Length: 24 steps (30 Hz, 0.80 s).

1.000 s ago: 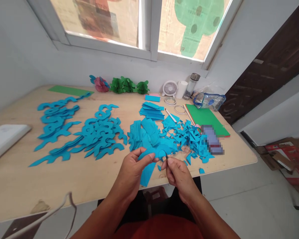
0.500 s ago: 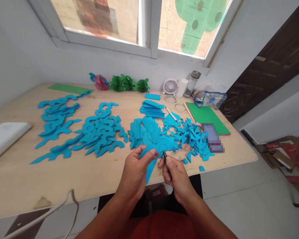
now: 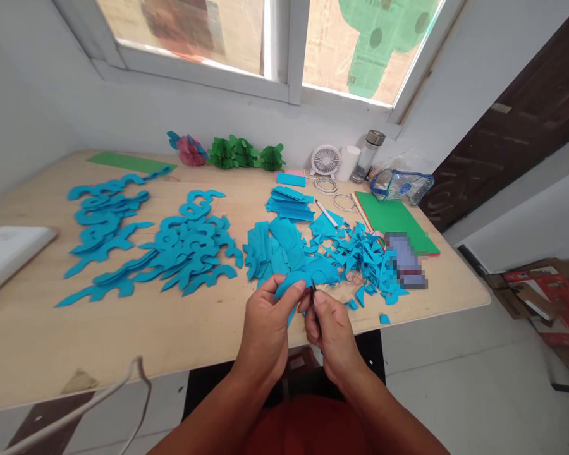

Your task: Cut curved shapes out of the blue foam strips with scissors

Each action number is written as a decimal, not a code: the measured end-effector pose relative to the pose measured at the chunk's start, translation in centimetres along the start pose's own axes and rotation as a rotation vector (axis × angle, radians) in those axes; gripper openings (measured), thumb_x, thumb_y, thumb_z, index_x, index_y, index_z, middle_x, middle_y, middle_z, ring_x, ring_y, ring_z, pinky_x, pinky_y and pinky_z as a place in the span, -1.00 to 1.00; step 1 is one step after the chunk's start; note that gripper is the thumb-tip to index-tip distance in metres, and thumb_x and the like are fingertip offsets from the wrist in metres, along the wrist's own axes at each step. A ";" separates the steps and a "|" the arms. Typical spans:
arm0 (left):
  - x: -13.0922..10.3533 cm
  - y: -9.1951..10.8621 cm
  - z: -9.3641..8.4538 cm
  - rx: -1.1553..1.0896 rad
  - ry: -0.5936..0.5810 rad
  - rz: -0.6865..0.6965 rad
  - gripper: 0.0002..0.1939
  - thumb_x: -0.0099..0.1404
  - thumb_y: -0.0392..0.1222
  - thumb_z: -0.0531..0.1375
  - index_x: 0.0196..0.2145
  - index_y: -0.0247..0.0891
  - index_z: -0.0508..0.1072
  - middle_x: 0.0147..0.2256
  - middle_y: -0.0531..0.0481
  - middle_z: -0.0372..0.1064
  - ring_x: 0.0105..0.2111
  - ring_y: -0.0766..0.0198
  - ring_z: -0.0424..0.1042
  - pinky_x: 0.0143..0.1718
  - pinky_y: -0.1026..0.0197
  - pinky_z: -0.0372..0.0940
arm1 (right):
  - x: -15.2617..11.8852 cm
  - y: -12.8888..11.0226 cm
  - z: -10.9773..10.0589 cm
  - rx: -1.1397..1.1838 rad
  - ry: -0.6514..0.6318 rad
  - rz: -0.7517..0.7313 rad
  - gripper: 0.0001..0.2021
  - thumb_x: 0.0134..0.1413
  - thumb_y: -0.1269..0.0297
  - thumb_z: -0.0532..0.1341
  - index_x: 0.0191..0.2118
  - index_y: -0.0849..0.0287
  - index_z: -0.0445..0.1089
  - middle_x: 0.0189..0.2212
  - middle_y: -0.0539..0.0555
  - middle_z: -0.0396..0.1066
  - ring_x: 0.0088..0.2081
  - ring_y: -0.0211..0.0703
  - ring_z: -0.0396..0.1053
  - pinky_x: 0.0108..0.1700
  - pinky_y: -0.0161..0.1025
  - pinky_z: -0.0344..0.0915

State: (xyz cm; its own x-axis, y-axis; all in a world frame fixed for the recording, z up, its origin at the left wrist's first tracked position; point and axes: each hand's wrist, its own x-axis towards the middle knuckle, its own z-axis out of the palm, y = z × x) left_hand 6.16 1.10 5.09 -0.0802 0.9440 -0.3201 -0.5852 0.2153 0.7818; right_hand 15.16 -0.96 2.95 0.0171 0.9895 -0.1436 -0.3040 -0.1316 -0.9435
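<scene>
My left hand (image 3: 268,316) pinches a piece of blue paper (image 3: 291,281) between thumb and fingers, just above the table's front edge. Closed around small dark scissors (image 3: 313,294), my right hand (image 3: 330,322) sits close beside it. The dark blades meet the paper's near edge; my fingers hide the handles. Behind the held paper lies a stack of blue paper pieces (image 3: 284,243). To its right spreads a heap of blue offcuts (image 3: 360,256). Curved blue paper cut-outs (image 3: 189,243) lie in an overlapping pile to the left, with another group of cut-outs (image 3: 107,215) beyond.
Along the wall stand green paper decorations (image 3: 244,153), a small white fan (image 3: 325,162) and a bottle (image 3: 367,157). Tape rolls (image 3: 325,184), a white pen (image 3: 327,213), green sheets (image 3: 396,221) and a clear pouch (image 3: 403,185) lie at the right. A white cable (image 3: 135,370) crosses the lower left.
Both hands have shifted slightly, and the left has come nearer the right. The blue paper is turned a little, with less of it hanging below my hands. The scissors' blades look closer together.
</scene>
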 end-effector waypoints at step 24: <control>0.2 -0.1 0.0 0.010 0.022 -0.003 -0.77 -0.01 -0.22 0.37 -0.47 -0.27 0.37 -0.56 0.11 0.38 -0.51 0.37 0.34 -0.32 0.25 0.25 | 0.3 0.1 -0.1 -0.029 -0.004 -0.003 -0.61 0.18 -0.03 0.10 -0.46 0.21 0.30 -0.78 -0.19 0.01 -0.71 -0.41 -0.16 -0.66 -0.35 -0.23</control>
State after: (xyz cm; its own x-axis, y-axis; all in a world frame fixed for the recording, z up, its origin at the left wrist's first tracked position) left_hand 6.19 1.31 4.92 -0.0963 0.9375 -0.3344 -0.5774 0.2210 0.7860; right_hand 15.21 -0.71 2.79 0.0142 0.9901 -0.1394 -0.2767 -0.1301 -0.9521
